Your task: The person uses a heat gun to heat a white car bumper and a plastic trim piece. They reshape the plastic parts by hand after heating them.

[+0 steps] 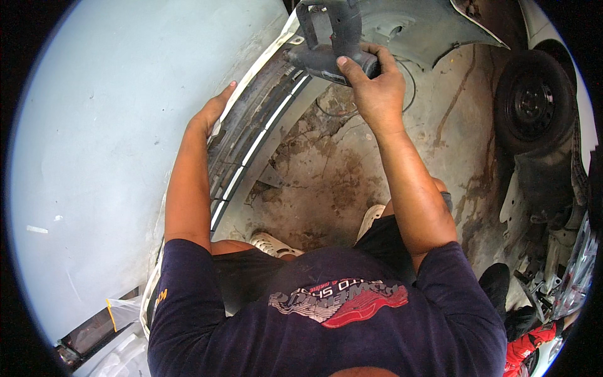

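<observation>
My right hand (384,88) grips the barrel of a black hand tool (333,31), which looks like a heat gun, with its front end over a long curved car part (251,129) with dark slats and a white edge. My left hand (212,113) holds that part's white edge further down, a finger stretched along its outer side and the others partly hidden. A thin dark cable (413,91) loops below the tool. A large pale panel (100,151) lies just left of my left hand.
Stained, cracked concrete floor (320,157) lies between my feet and the tool. A grey car body panel (414,28) is at the top, a black wheel (532,100) at the right. Metal parts (553,270), red and black items lie at lower right, plastic sheeting (122,311) at lower left.
</observation>
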